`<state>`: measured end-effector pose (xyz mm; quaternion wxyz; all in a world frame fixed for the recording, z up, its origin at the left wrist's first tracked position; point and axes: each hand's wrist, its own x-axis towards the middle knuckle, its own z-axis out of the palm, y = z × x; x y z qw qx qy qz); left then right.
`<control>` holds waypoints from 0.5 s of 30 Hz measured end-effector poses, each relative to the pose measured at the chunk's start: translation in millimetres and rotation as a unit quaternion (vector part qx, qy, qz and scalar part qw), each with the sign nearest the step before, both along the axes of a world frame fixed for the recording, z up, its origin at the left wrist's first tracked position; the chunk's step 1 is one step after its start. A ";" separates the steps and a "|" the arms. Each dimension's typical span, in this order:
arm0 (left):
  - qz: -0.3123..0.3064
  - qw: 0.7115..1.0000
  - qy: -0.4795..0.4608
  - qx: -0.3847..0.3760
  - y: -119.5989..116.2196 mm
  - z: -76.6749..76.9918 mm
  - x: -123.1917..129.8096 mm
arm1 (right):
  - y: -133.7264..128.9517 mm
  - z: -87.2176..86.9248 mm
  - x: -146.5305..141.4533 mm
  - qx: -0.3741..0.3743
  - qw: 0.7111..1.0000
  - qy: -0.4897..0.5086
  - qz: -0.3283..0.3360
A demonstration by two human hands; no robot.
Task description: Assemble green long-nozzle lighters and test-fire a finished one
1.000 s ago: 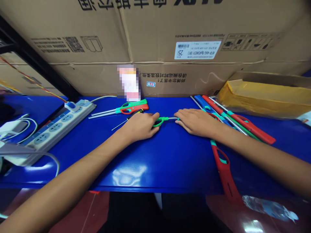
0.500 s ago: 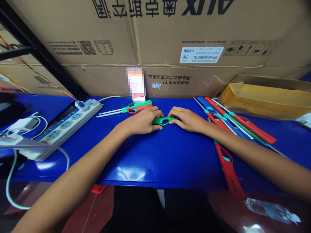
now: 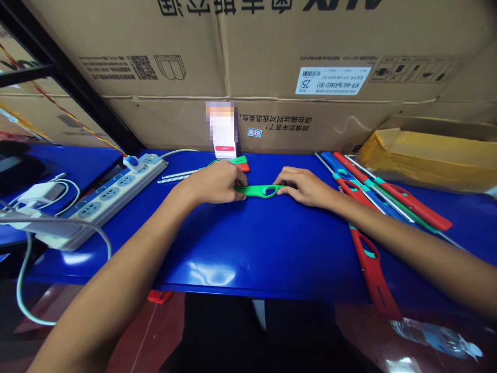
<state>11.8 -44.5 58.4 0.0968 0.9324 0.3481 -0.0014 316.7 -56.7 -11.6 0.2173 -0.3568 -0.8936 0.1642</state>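
Head view: a green lighter (image 3: 258, 191) is held level between both hands, just over or on the blue bench (image 3: 233, 248); which of the two cannot be told. Its one end is enclosed by the left hand (image 3: 219, 182), whose grip is narrow, and its trigger-loop end is pinched by the fingertips of the right hand (image 3: 303, 186). Behind the left hand, a red lighter (image 3: 244, 168) and another green one are partly hidden. To the right, a group of long lighters (image 3: 411, 204) is laid, partly covered by the right forearm. A lit phone (image 3: 225, 134) is leaned against a large cardboard box (image 3: 264, 57). At the left, a power strip (image 3: 111, 194) is placed.
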 end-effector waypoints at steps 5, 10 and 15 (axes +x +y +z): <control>0.008 1.000 0.008 0.006 -2.2 3.1 1.4 | 0.4 0.1 0.2 0.001 1.000 0.002 -0.002; 0.026 0.997 0.038 0.055 -7.7 1.1 6.7 | 0.5 0.6 -0.8 0.001 1.000 -0.001 0.000; 0.034 0.998 0.030 0.049 -7.7 -0.5 7.2 | 0.4 1.0 -1.3 -0.001 1.000 0.001 -0.008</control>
